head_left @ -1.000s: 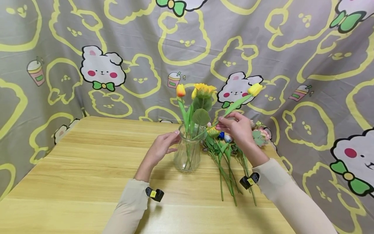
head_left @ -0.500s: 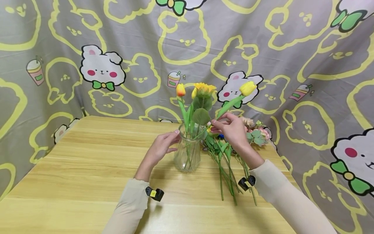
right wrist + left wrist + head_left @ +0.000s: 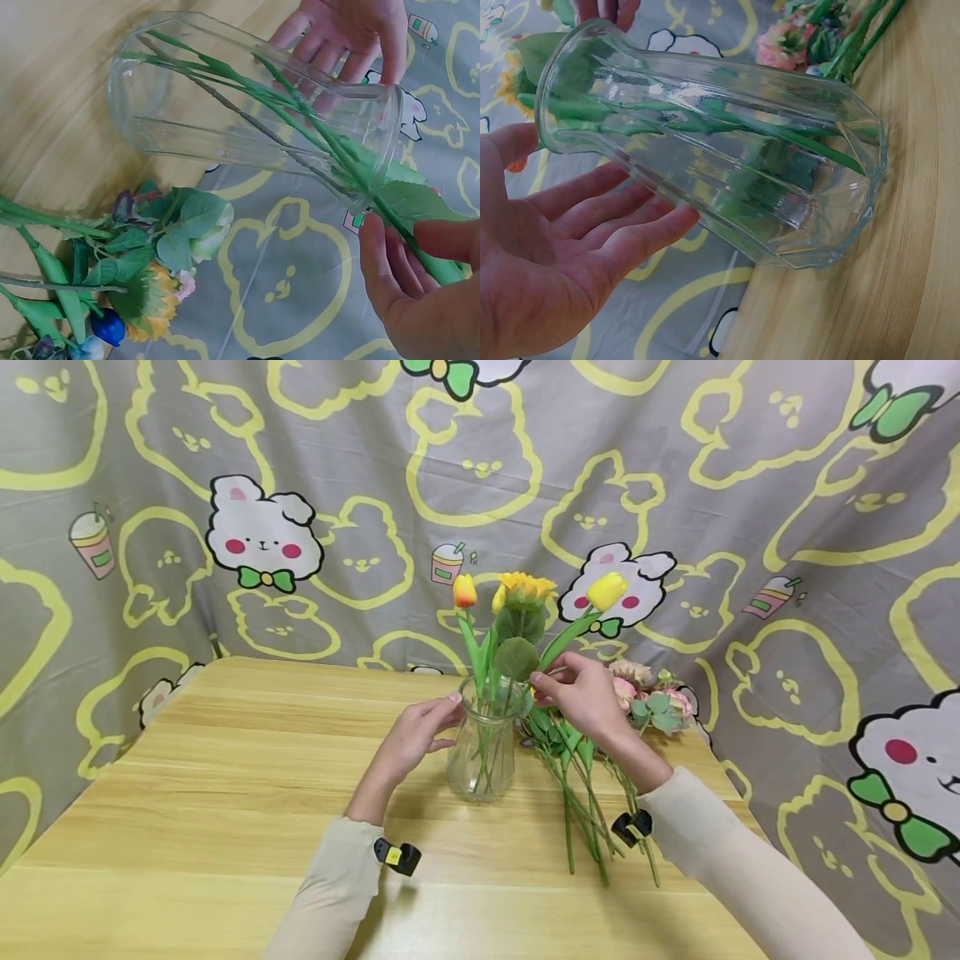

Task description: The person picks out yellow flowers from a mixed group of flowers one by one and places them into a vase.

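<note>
A clear glass vase [image 3: 468,768] stands upright on the table, holding a red-and-yellow tulip [image 3: 465,592], a sunflower [image 3: 527,585] and a yellow bloom partly hidden behind it. My right hand [image 3: 585,697] pinches a yellow tulip [image 3: 607,592] by its stem, just outside the rim. This tulip leans right, and in the right wrist view its stem [image 3: 330,142] runs through the mouth down into the glass. Beside the vase's left side is my left hand [image 3: 415,739]. Its thumb lies at the rim and its fingers [image 3: 649,236] extend loosely along the glass.
Right of the vase lies a pile of artificial flowers, their green stems [image 3: 570,818] pointing toward the front. Among them are pink blooms [image 3: 624,693], a blue bud [image 3: 109,327] and another sunflower [image 3: 156,300]. A patterned curtain [image 3: 360,460] hangs behind the wooden table [image 3: 225,777].
My right hand has moved left and slightly down toward the rim, and the yellow tulip has come left and more upright, its stem deeper in the vase. The left hand keeps its place.
</note>
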The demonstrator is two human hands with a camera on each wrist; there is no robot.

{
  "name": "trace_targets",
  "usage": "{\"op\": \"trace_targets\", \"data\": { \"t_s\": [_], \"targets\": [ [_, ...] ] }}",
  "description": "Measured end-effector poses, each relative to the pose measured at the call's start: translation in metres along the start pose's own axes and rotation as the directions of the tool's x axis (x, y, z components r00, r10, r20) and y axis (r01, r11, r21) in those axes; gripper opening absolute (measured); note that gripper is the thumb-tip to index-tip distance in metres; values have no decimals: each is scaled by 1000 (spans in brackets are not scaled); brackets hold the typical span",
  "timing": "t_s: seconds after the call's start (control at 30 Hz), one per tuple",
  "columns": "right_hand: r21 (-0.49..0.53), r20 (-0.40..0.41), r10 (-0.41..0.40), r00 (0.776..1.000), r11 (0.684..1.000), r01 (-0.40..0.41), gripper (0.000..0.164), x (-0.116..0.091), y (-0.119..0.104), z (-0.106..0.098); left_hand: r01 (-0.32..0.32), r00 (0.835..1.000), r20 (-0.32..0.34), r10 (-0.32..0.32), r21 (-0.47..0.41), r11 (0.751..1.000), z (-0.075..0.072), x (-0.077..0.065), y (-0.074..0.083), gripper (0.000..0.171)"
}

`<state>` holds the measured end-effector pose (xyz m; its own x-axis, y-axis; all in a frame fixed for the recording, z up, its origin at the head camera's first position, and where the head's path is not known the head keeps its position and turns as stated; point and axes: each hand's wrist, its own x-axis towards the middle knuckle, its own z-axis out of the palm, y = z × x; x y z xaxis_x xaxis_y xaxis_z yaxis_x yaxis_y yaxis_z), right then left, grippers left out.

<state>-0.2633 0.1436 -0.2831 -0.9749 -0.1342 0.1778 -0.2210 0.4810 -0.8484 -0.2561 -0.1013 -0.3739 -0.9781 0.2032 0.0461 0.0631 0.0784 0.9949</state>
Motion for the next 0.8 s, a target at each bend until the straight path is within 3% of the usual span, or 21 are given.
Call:
{"op": "trace_targets", "data": {
  "t_s": [0.8],
  "targets": [
    [-289,75,43,996,957,-19,22,2,0,8,8,1000,-1,-8,0,1000,0,0,0,69]
  ]
}}
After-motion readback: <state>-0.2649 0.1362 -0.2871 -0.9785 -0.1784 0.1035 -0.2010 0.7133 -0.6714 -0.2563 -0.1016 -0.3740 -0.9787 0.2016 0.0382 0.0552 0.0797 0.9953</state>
